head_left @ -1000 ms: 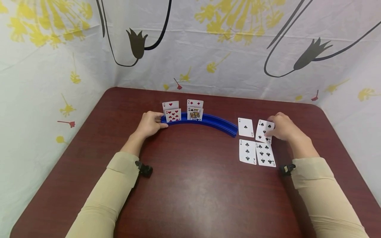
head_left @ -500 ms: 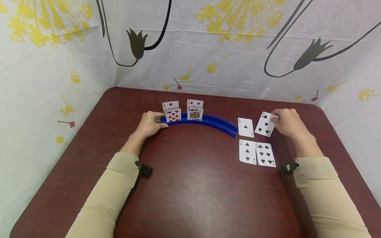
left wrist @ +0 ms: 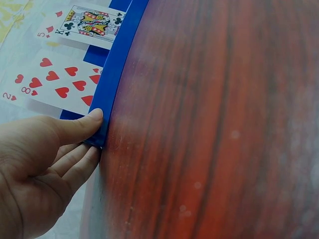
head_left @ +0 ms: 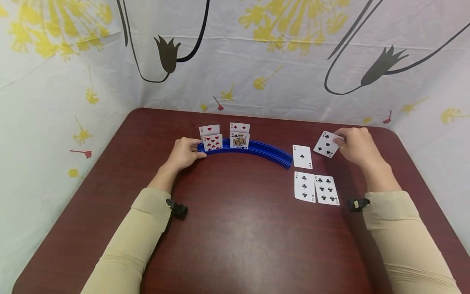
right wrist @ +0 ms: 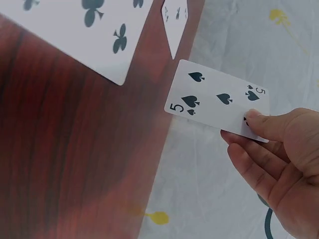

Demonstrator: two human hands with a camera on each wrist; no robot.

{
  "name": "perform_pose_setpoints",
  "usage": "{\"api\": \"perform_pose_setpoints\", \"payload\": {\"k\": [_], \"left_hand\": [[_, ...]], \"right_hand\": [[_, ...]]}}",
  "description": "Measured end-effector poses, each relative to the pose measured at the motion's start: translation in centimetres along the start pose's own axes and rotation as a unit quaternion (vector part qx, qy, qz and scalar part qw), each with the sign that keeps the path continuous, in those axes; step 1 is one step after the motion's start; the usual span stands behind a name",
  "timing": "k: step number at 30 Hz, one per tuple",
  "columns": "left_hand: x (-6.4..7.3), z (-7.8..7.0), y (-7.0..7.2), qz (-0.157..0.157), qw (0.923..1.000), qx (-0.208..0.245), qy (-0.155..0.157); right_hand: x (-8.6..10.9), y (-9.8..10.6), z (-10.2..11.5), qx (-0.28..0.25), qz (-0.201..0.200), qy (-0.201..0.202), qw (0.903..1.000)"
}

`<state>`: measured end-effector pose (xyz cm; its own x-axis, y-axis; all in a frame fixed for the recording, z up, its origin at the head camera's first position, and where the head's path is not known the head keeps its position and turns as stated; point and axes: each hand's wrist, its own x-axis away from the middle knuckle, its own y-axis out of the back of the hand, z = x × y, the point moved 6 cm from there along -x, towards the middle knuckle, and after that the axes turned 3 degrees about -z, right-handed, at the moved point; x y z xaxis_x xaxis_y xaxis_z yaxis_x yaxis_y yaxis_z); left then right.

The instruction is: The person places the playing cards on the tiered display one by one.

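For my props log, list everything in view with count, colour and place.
Table: 1, reddish brown, before the person
Patterned backdrop: pieces unclear, white with printed plants, behind and beside the table
Curved holder: 1, blue, on the table
Eight of hearts: 1, white and red, holder's left end
Two of hearts: 1, white and red, behind the eight
King of clubs: 1, multicoloured, in the holder
Five of diamonds: 1, white and red, behind the king
Ace, three and six of clubs: 3, white and black, flat at right
Five of spades: 1, white and black, in the right hand
Wrist devices: 2, black, one per wrist
Sleeves: 2, beige, on both arms
Left hand: 1, gripping the holder
Right hand: 1, pinching the five of spades
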<state>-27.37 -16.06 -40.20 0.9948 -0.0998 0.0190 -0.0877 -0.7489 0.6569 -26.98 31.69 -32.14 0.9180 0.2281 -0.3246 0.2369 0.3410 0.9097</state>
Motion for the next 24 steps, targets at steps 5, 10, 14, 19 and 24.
{"api": "perform_pose_setpoints", "payload": {"k": [5,10,14,19,24], "left_hand": [[0.0,0.0,0.0,-0.001,1.0000,-0.001,-0.004],[0.0,0.1,0.0,-0.002,1.0000,-0.003,-0.007],[0.0,0.2,0.0,-0.001,1.0000,-0.002,-0.005],[-0.1,0.2,0.0,-0.002,1.0000,-0.001,-0.004],[-0.1,0.2,0.0,-0.001,1.0000,-0.006,-0.004]], "right_hand": [[-0.3,0.3,0.4,-0.006,-0.010,0.008,0.9999],[-0.5,0.7,1.0,-0.005,-0.026,0.030,0.9992],[-0.8,0.9,1.7,-0.004,-0.039,0.049,0.9980],[-1.1,0.9,2.2,-0.006,-0.039,0.051,0.9979],[-1.3,0.9,2.6,-0.011,-0.033,0.047,0.9983]]}}
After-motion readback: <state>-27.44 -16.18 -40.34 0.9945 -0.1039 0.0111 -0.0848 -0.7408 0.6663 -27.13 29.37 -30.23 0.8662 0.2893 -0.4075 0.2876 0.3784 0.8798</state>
